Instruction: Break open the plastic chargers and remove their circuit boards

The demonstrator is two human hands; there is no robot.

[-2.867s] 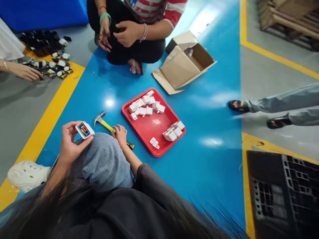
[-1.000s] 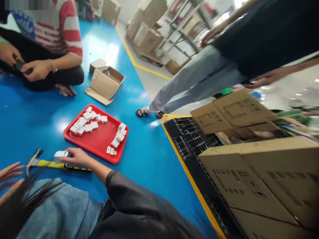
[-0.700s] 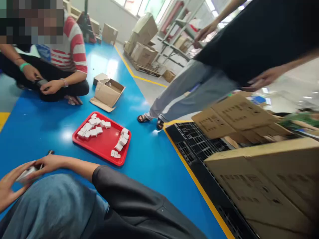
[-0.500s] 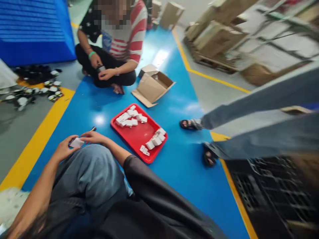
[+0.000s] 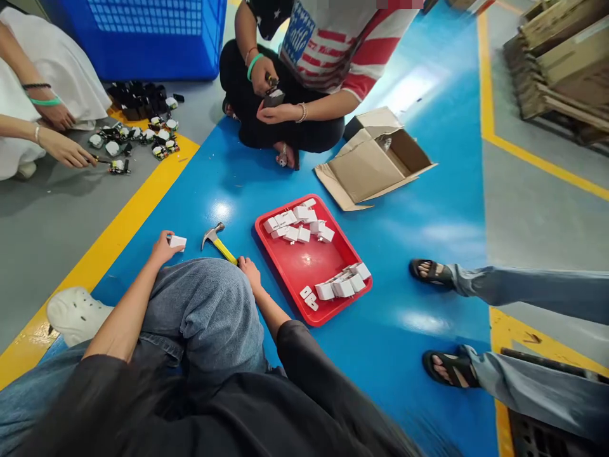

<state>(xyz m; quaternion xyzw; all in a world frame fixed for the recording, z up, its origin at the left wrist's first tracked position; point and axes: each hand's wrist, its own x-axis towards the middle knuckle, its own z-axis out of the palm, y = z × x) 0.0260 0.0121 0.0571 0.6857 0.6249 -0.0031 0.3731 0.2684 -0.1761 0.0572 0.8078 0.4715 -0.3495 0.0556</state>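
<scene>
My left hand (image 5: pixel 164 249) is closed on a small white block (image 5: pixel 177 242) beyond my raised knee. On the other side of the knee, my right hand (image 5: pixel 250 274) grips the end of the yellow handle of a hammer (image 5: pixel 221 246). The hammer's metal head points away to the upper left, low over the blue floor. A red tray (image 5: pixel 304 257) lies to the right of that hand. White blocks sit in two groups at its far and near ends, with several small flat white pieces near its lower left corner.
Across from me a seated person (image 5: pixel 285 114) holds a tool and a dark piece, beside an open cardboard box (image 5: pixel 366 168). At left, another person's hand (image 5: pixel 66 149) reaches among black-and-white parts (image 5: pixel 113 148). Someone stands at right in black sandals (image 5: pixel 431 273). A blue crate (image 5: pixel 157 51) is behind.
My hands have moved apart. My right hand has left the white block and now holds the hammer's handle. The view has shifted left, showing the other person's hands there.
</scene>
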